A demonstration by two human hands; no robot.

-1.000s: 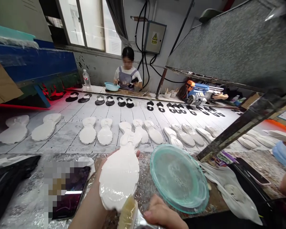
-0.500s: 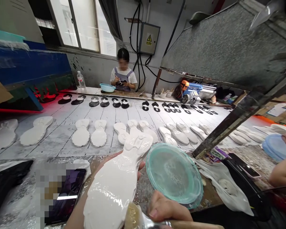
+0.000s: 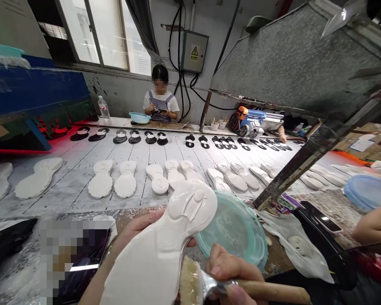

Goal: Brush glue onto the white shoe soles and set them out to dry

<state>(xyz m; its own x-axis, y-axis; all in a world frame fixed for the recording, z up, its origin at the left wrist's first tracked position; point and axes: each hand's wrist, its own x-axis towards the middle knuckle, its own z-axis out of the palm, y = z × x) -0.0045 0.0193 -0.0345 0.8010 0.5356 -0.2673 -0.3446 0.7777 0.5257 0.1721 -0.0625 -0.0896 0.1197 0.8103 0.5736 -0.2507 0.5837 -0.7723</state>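
Note:
A white shoe sole [image 3: 155, 250] with a wet-looking surface is tilted up close to me. My left hand [image 3: 145, 221] grips it from behind, and most of its fingers are hidden by the sole. In my right hand [image 3: 231, 271] is a wide brush [image 3: 260, 290] with a wooden handle and metal ferrule, its pale bristles at the sole's right edge. Just behind the sole and my right hand lies a round, translucent green basin or lid [image 3: 238, 237], partly covered by the sole.
White soles [image 3: 125, 180] and black shoe parts [image 3: 150, 137] lie in rows on a marked belt [image 3: 76, 163]. A slanted metal post [image 3: 285, 173] rises at the right. Phones [image 3: 82, 262] rest on the plastic-covered bench. A co-worker [image 3: 161, 101] sits opposite; another person's arm [image 3: 376, 218] shows at right.
The sole has risen and shifted right, tilting so its narrow end overlaps the green round thing more. The brush has moved right and a little up along the sole's edge.

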